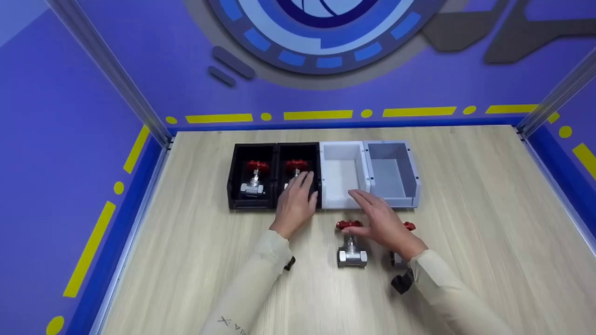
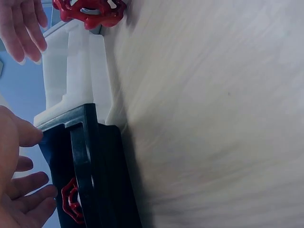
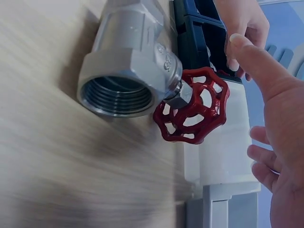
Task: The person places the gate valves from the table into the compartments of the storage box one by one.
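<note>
My left hand (image 1: pixel 295 202) hovers at the front of the second black bin (image 1: pixel 319 197), fingers loosely extended over it and nothing in them. Inside that bin stands a gate valve with a red handwheel (image 1: pixel 296 164), its body mostly hidden by the hand. Another red-wheeled valve (image 1: pixel 253 181) stands in the leftmost black bin (image 1: pixel 230 186). With its thumb and fingers spread apart, my right hand (image 1: pixel 384 225) is above a valve (image 1: pixel 352 256) on the table; in the right wrist view the hand is apart from its handwheel (image 3: pixel 194 111). Behind the right wrist, another valve (image 1: pixel 409 226) is largely hidden.
A white bin (image 1: pixel 335 202) and a grey bin (image 1: pixel 414 193) continue the row to the right of the black ones. Blue panels (image 1: pixel 153 93) wall the wooden table (image 1: pixel 475 223) at the back and sides.
</note>
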A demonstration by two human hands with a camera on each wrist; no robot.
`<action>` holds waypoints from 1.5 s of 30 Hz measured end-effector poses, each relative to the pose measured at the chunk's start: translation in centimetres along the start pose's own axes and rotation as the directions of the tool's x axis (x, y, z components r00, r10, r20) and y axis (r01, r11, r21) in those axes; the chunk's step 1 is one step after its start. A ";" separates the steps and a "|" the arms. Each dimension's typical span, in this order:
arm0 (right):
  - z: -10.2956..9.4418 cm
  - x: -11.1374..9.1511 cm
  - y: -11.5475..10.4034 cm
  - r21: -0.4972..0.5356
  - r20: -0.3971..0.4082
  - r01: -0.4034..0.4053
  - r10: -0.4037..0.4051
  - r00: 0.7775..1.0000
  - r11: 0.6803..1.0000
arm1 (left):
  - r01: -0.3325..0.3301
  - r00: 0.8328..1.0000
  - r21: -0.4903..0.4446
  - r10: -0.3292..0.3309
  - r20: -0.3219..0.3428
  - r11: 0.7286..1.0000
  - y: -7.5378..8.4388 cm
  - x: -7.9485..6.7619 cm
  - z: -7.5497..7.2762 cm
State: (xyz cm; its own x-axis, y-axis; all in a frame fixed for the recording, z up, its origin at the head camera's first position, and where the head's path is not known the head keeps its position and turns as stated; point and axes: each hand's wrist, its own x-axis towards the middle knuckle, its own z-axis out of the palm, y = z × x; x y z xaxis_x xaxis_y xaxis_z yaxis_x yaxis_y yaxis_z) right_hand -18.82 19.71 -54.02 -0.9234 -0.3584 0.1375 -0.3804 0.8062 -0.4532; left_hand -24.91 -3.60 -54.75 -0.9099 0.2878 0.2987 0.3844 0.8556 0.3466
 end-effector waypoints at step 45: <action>1.1 -4.3 0.6 -0.053 0.210 0.096 -0.083 0.974 0.994 | -0.010 0.996 -0.038 0.014 0.089 0.999 1.2 0.7 0.8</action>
State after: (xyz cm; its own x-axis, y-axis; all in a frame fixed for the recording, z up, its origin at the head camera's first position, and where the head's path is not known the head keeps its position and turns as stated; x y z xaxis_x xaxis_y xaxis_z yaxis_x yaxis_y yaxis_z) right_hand -15.01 21.25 -55.87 -0.8571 -0.5150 -0.0129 -0.4699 0.7917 -0.3904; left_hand -25.17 -2.01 -54.82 -0.9147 0.3367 0.2235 0.3997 0.8353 0.3774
